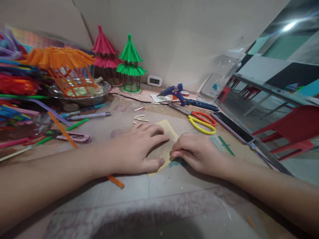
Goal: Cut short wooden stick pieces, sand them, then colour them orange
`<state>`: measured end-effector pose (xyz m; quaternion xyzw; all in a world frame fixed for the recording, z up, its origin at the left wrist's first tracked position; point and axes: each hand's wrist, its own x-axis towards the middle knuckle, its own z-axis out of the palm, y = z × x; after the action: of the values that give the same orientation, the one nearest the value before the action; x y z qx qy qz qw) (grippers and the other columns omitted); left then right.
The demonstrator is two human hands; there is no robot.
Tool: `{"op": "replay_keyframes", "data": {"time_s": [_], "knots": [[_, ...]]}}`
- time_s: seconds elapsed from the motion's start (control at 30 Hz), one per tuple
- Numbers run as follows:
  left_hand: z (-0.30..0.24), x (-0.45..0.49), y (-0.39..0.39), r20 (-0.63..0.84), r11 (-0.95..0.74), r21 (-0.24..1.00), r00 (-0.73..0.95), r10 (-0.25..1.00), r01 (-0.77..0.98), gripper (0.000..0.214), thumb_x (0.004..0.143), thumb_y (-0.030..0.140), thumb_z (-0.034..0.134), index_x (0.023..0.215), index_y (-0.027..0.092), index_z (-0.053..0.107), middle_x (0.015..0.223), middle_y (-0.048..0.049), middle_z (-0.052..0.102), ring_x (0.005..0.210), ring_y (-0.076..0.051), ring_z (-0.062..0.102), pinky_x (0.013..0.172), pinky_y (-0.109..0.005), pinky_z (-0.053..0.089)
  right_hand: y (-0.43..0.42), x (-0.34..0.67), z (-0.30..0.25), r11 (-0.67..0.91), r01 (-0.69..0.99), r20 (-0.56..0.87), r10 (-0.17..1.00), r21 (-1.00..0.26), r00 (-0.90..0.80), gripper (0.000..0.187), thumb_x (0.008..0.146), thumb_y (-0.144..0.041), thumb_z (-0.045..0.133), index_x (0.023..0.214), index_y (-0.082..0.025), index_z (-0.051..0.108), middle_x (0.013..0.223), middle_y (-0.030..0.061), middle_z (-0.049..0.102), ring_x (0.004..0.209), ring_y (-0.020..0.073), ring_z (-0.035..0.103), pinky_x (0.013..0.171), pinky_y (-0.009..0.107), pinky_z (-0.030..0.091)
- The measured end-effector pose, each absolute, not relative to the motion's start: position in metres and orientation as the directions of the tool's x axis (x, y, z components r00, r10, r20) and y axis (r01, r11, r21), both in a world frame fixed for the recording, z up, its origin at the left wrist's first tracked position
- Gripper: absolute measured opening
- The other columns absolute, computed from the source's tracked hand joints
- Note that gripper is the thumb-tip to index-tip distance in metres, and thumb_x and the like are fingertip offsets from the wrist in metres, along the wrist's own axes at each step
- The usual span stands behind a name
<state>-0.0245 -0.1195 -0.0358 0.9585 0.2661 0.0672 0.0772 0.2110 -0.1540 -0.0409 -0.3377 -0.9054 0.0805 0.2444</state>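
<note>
A yellow sheet of paper (164, 127) lies on the table between my hands. My left hand (139, 147) rests on its left part, fingers spread and thumb apart. At the paper's right edge, my right hand (196, 151) has thumb and index finger pinched together; whatever is between those fingertips is hidden or too small to name. Just beyond my left fingers are several short pale sticks (140, 118). An orange pipe cleaner piece (116, 181) lies below my left wrist.
Scissors (202, 122), a blue glue gun (171, 91) and a phone (233, 126) lie beyond my right hand. Green (130, 63) and pink (106, 49) pagoda-like models stand behind. An orange-roofed model (67, 69) sits in a metal bowl (82, 99) on the left, near heaped pipe cleaners (17, 84).
</note>
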Motion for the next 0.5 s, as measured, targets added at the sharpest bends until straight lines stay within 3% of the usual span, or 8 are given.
{"op": "replay_keyframes", "data": {"time_s": [0.13, 0.3, 0.4, 0.5], "knots": [[-0.0361, -0.0238, -0.1191, 0.108, -0.847, 0.191, 0.847, 0.52, 0.496, 0.057, 0.088, 0.052, 0.056, 0.137, 0.022, 0.06, 0.138, -0.0125, 0.056, 0.126, -0.038, 0.051, 0.107, -0.056, 0.038, -0.153, 0.2107, -0.0402, 0.809, 0.543, 0.438, 0.581, -0.224, -0.686, 0.022, 0.098, -0.017, 0.055, 0.078, -0.018, 0.064, 0.074, 0.0041, 0.069, 0.071, 0.0162, 0.061, 0.066, 0.027, 0.043], [-0.0372, -0.0238, -0.1187, 0.103, -0.849, 0.186, 0.849, 0.518, 0.495, 0.06, 0.088, 0.053, 0.056, 0.14, 0.022, 0.057, 0.141, -0.0127, 0.054, 0.127, -0.038, 0.05, 0.107, -0.057, 0.037, -0.1541, 0.2112, -0.0404, 0.781, 0.551, 0.398, 0.625, -0.295, -0.672, 0.018, 0.098, -0.019, 0.058, 0.081, -0.019, 0.065, 0.074, 0.0021, 0.07, 0.07, 0.0151, 0.062, 0.067, 0.026, 0.045], [-0.0373, -0.0242, -0.1191, 0.098, -0.844, 0.185, 0.845, 0.526, 0.504, 0.059, 0.089, 0.053, 0.055, 0.139, 0.022, 0.058, 0.142, -0.0129, 0.054, 0.128, -0.038, 0.049, 0.108, -0.056, 0.037, -0.1536, 0.2118, -0.0412, 0.814, 0.523, 0.442, 0.578, -0.252, -0.685, 0.021, 0.098, -0.018, 0.056, 0.079, -0.019, 0.064, 0.074, 0.0031, 0.07, 0.07, 0.0157, 0.061, 0.066, 0.027, 0.044], [-0.0366, -0.0239, -0.1196, 0.097, -0.844, 0.189, 0.846, 0.525, 0.502, 0.06, 0.089, 0.053, 0.055, 0.14, 0.022, 0.057, 0.141, -0.013, 0.054, 0.128, -0.038, 0.049, 0.108, -0.056, 0.036, -0.1534, 0.2127, -0.041, 0.779, 0.576, 0.423, 0.622, -0.248, -0.659, 0.019, 0.098, -0.02, 0.059, 0.08, -0.017, 0.067, 0.074, 0.0039, 0.07, 0.069, 0.0158, 0.061, 0.066, 0.027, 0.043]]}}
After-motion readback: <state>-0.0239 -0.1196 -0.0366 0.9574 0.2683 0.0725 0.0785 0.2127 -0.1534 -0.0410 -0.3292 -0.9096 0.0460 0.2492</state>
